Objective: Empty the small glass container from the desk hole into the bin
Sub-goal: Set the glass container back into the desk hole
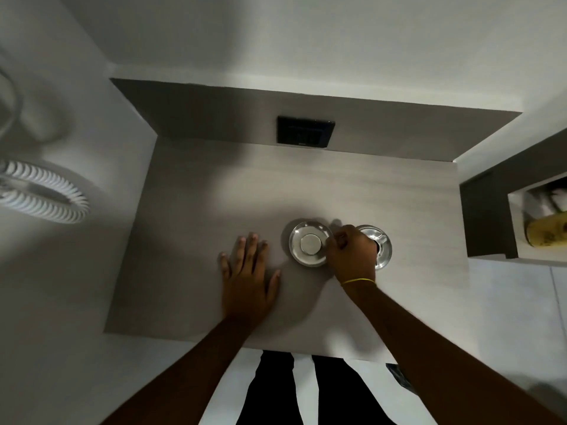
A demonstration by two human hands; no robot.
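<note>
A round metal lid (309,244) with a centre knob lies on the grey desk (214,194). Just to its right is the desk hole with its shiny metal ring (383,246), partly covered by my right hand (352,253). That hand's fingers are curled and pinch the lid's right rim. My left hand (248,271) rests flat on the desk, left of the lid, fingers spread and holding nothing. The small glass container is not visible; the inside of the hole is hidden under my right hand. No bin is in view.
A black socket panel (305,131) sits on the back wall above the desk. A white fan (40,194) stands to the left. At the right a wall niche (540,222) holds a yellowish object. My legs show below the desk's front edge.
</note>
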